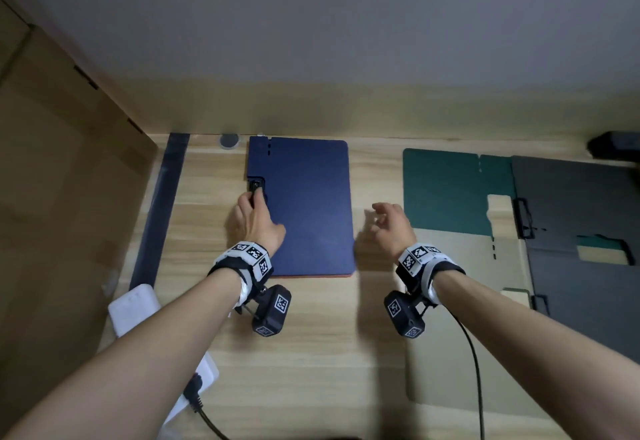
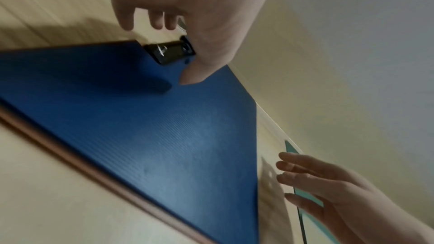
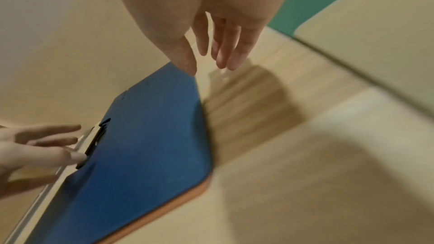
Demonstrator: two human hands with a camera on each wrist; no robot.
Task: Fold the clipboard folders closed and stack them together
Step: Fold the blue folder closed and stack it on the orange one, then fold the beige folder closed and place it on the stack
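A closed blue clipboard folder (image 1: 304, 207) lies on the wooden desk, on top of an orange one whose edge (image 1: 311, 277) shows at its near side. My left hand (image 1: 251, 199) is at the folder's left edge: its thumb (image 2: 190, 77) rests on the cover beside the black clip (image 1: 256, 186), with the fingers reaching past the edge. My right hand (image 1: 381, 218) hovers just right of the folder, relaxed and holding nothing. Further right lie an open green folder (image 1: 446, 190), a beige one (image 1: 460, 318) and a dark grey one (image 1: 581, 231), overlapping each other.
A cardboard box (image 1: 69, 197) stands at the left, with a dark strip (image 1: 162, 204) and a white power strip (image 1: 138, 308) beside it. The wall runs right behind the folders. A black object (image 1: 616, 148) sits at the far right. A cable (image 1: 474, 353) hangs from my right wrist.
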